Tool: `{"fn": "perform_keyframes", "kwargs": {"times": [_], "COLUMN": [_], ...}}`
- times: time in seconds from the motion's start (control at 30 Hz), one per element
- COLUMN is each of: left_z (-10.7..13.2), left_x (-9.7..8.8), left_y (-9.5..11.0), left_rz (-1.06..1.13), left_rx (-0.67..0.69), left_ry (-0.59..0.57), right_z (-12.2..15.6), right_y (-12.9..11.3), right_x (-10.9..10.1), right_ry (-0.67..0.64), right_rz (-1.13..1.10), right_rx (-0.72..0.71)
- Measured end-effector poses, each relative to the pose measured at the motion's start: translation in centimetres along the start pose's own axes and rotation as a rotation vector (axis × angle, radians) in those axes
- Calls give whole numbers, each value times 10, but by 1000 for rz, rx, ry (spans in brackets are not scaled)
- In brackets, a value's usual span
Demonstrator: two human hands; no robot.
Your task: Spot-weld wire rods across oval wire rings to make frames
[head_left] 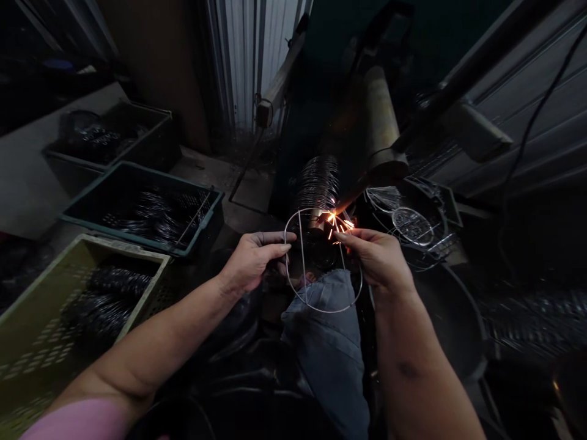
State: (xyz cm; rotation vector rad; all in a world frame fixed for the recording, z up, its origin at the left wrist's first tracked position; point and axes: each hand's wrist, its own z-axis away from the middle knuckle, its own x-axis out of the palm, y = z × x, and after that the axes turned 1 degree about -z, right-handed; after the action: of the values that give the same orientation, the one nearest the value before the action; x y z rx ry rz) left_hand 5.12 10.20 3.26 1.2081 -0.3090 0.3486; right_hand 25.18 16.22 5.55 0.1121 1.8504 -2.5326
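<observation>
A round wire frame (326, 311) with straight cross wires is held up between my hands. My left hand (250, 260) pinches the left side of its ring between thumb and forefinger. On the other side my right hand (378, 253) is closed at the upper right of the frame, its fingertips close to bright orange sparks (334, 217). The sparks spray where the ring's far edge meets the welding machine's electrodes (317, 221). Above them stands a thick cylindrical machine arm (384, 125). Behind the contact point lies a coil-like stack of wire rings (318, 183).
At the left stand a yellow crate (156, 260), a green crate (92, 189) and a dark crate (151, 113), each with dark metal wire parts. Finished-looking wire pieces (413, 226) lie at the right above a large round tub (472, 318). A cable (534, 116) hangs at the far right.
</observation>
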Motion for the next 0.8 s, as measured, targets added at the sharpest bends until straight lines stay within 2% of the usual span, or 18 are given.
{"fn": "perform_keyframes", "kwargs": {"times": [0.2,0.37,0.57,0.8], "left_z": [-4,-11,-26,-32], "left_x": [1,13,30,33], "left_y": [1,1,3,3], "left_rz": [-30,-77,-75,-78], "left_rx": [-34,-61,-21,5], "left_ry": [39,-56,-82,-73], "right_z": [11,30,29,26], "right_y": [17,33,27,21], "right_x": [-8,-24,-36,-38], "right_ry": [9,86,159,179], "right_rz": [-171,-265,-295,-300], "right_rx": [7,21,2,2]}}
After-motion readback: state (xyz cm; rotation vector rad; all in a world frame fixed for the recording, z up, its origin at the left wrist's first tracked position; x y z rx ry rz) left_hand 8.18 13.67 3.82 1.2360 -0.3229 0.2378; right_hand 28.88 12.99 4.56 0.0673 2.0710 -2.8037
